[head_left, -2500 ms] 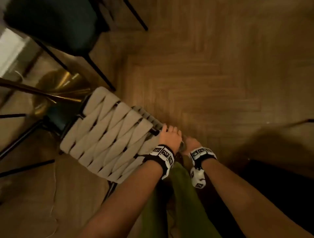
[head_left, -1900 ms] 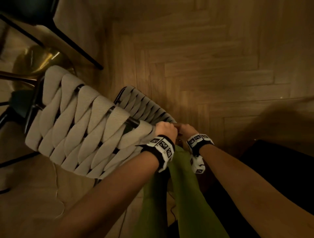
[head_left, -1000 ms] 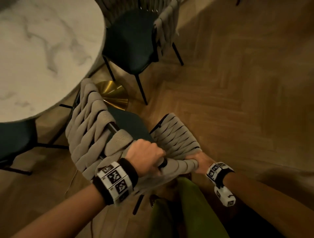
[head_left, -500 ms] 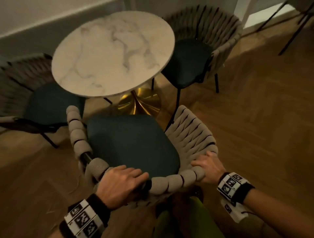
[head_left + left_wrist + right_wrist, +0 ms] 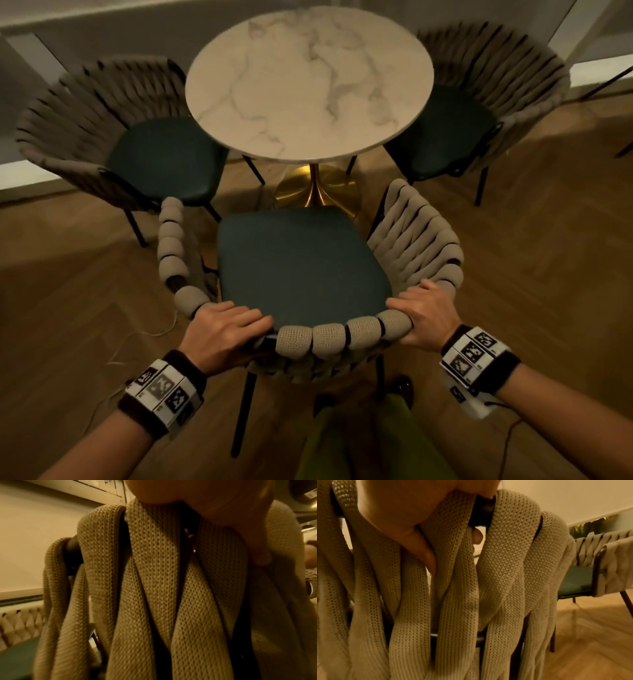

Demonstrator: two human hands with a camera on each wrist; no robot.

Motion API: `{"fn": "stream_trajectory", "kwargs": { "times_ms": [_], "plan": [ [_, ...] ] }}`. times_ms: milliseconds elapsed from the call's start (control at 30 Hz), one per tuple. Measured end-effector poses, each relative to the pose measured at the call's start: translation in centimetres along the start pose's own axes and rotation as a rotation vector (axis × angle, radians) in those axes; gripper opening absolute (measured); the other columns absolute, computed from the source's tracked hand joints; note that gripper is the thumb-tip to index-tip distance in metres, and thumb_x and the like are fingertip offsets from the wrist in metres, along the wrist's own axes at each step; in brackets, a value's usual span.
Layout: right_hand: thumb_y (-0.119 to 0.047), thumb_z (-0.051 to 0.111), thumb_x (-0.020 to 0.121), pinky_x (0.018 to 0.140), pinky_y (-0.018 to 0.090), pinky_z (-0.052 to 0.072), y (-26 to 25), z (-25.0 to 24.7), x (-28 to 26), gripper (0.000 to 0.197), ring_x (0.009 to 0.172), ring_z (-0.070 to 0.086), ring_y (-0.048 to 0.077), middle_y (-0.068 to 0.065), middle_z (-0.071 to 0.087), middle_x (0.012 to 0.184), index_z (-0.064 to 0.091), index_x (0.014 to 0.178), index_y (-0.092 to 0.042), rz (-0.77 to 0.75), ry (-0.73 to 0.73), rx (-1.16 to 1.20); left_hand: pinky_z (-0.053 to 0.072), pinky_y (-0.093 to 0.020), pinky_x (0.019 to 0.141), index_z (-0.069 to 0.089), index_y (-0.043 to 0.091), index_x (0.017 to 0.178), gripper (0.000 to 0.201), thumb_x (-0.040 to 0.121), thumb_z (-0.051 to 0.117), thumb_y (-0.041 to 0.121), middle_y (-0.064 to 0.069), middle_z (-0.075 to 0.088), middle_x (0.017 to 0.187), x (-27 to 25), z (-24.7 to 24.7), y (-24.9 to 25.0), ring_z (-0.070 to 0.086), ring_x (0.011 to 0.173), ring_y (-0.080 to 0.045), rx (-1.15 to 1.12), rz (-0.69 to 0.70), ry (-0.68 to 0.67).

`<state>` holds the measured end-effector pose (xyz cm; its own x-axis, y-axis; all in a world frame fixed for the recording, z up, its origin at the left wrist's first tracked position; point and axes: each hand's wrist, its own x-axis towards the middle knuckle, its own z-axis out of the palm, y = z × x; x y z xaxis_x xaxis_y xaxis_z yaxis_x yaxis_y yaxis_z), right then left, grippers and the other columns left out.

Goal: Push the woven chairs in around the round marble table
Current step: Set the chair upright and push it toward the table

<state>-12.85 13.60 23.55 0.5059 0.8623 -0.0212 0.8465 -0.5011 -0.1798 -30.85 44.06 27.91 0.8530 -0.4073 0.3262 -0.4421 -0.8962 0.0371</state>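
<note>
A woven chair [image 5: 301,263] with beige straps and a dark green seat stands upright in front of me, facing the round marble table [image 5: 308,82]. My left hand [image 5: 222,332] grips the top rail of its backrest at the left. My right hand [image 5: 424,311] grips the same rail at the right. In the wrist views the knitted straps [image 5: 154,588] [image 5: 453,588] fill the picture, with my fingers curled over the rail. Two more woven chairs stand at the table, one at the left [image 5: 113,137] and one at the right [image 5: 486,99].
The table's gold base [image 5: 317,188] lies just beyond the near chair's seat. Herringbone wood floor [image 5: 531,257] spreads to both sides. A thin white cable [image 5: 137,339] trails on the floor at the left. My green trouser legs [image 5: 359,445] are right behind the chair.
The chair was tipped on its side on the floor. Both hands lifted it upright by the backrest and turned it to face the table; my view rose from the floor to the table.
</note>
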Motion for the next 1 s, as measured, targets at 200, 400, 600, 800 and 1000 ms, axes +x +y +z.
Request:
{"fn": "stream_trajectory", "kwargs": {
  "times_ms": [200,400,600,800,1000],
  "plan": [
    [-0.053,0.079,0.044,0.055,0.026,0.042,-2.7,1.0,1.1,0.039,0.05,0.058,0.014,-0.008,0.06,0.053,0.062,0.07,-0.031,0.005,-0.116,-0.113,0.052,-0.024,0.05,0.055,0.021,0.098,0.025,0.097,0.042,0.042,0.001,0.071,0.073,-4.3,5.4,-1.3,0.066,0.058,-0.015,-0.045,-0.079,-0.045],
    [-0.05,0.082,0.04,0.055,0.028,0.048,-3.6,4.1,1.4,0.046,0.053,0.062,0.015,-0.007,0.065,0.057,0.067,0.077,-0.029,0.048,-0.193,-0.114,0.055,-0.028,0.055,0.053,0.023,0.101,0.02,0.082,0.056,0.03,0.001,0.07,0.081,-5.8,8.8,-3.1,0.067,0.066,-0.016,-0.071,-0.161,-0.228],
    [-0.042,0.082,0.034,0.052,0.031,0.05,-5.9,6.7,1.3,0.05,0.054,0.063,0.014,-0.007,0.067,0.06,0.066,0.08,-0.029,0.074,-0.301,-0.082,0.058,-0.027,0.062,0.051,0.024,0.104,0.028,0.078,0.062,0.023,0.001,0.071,0.085,-7.0,9.3,-3.7,0.069,0.071,-0.017,-0.077,-0.205,-0.356],
    [-0.038,0.084,0.043,0.057,0.033,0.054,-7.4,10.2,0.1,0.052,0.062,0.067,0.015,-0.007,0.071,0.07,0.065,0.091,-0.029,0.028,-0.398,-0.074,0.055,-0.024,0.053,0.049,0.023,0.103,0.066,0.051,0.089,0.013,0.001,0.069,0.08,-9.0,10.2,-2.1,0.067,0.065,-0.018,-0.06,-0.258,-0.551],
    [-0.039,0.083,0.047,0.056,0.028,0.051,-8.0,13.3,-2.6,0.053,0.065,0.067,0.016,-0.007,0.071,0.075,0.063,0.095,-0.031,0.034,-0.491,-0.059,0.054,-0.027,0.055,0.05,0.024,0.103,0.068,0.048,0.088,0.014,0.002,0.069,0.086,-11.5,13.4,1.0,0.065,0.068,-0.02,-0.02,-0.307,-0.696]
  ]
}}
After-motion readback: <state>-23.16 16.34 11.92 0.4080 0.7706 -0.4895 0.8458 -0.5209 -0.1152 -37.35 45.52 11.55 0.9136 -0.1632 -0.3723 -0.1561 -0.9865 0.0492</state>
